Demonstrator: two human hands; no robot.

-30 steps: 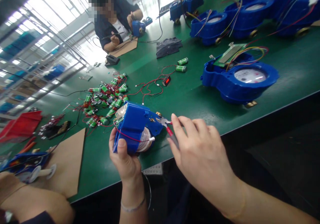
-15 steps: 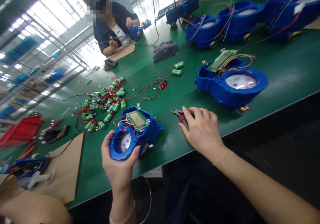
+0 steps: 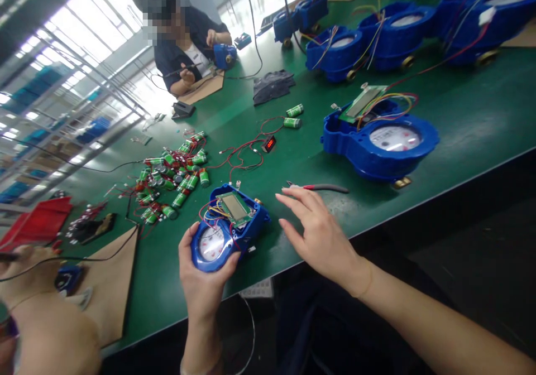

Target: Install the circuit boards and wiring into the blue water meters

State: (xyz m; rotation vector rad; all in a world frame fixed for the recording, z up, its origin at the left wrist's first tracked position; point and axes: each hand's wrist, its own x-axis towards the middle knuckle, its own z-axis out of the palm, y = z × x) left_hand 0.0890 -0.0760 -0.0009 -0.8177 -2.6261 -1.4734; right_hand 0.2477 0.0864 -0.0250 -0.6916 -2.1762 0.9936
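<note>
My left hand (image 3: 205, 285) grips the round end of a blue meter housing (image 3: 250, 231), thumb on the near side and fingers around the far side. A green circuit board with a grey display (image 3: 234, 206) sits tilted on that housing, with thin coloured wires around it. My right hand (image 3: 316, 230) is to the right of the housing, fingers spread and holding nothing. Just beyond its fingers, the cutting pliers (image 3: 326, 187) lie on the green table (image 3: 288, 163). A small red-digit meter (image 3: 269, 143) lies farther back, joined to red wires.
Another blue housing (image 3: 377, 140) with a board stands at the right; more housings (image 3: 389, 34) line the back. Green batteries (image 3: 180, 182) are heaped at left. A co-worker's arm (image 3: 50, 319) reaches over cardboard (image 3: 113, 285); another person (image 3: 188, 46) works across the table.
My right hand has let go of the pliers and moved left towards the held housing. The held housing has turned slightly. At the lower left, a co-worker's hand has come into view.
</note>
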